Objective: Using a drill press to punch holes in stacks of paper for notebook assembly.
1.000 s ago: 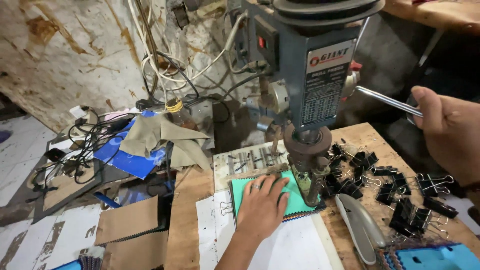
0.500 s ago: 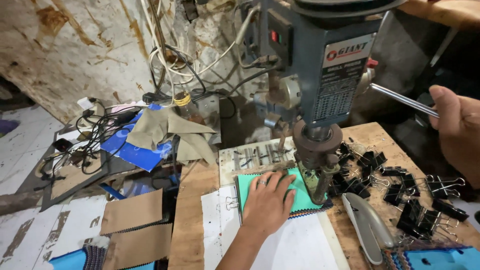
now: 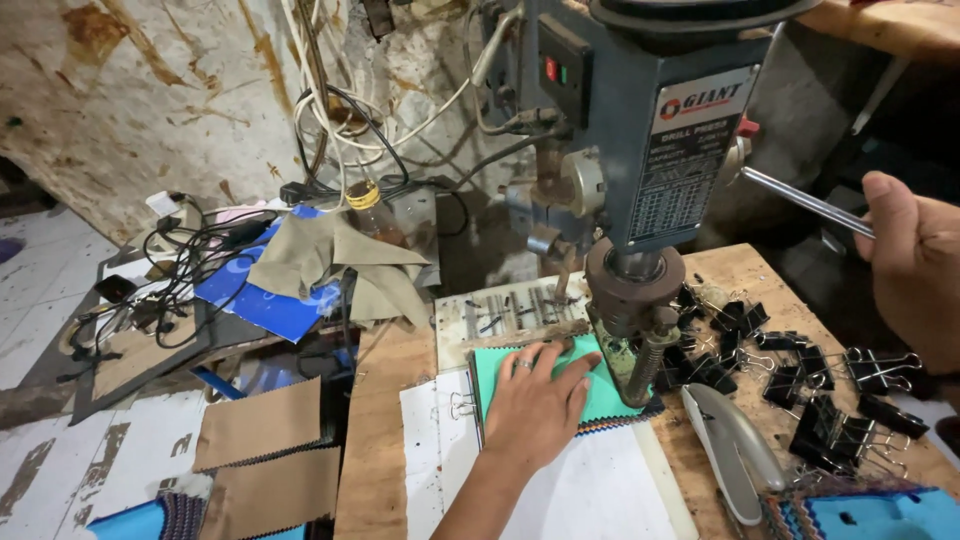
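Fabric swatch stack, teal on top, is laid flat on the wooden table under the chuck of the blue-grey drill press. The left hand is pressed palm-down on the stack, fingers spread, nothing gripped. The right hand is closed around the metal feed lever at the press's right side. Black binder clips are heaped right of the stack; a grey stapler is placed near them.
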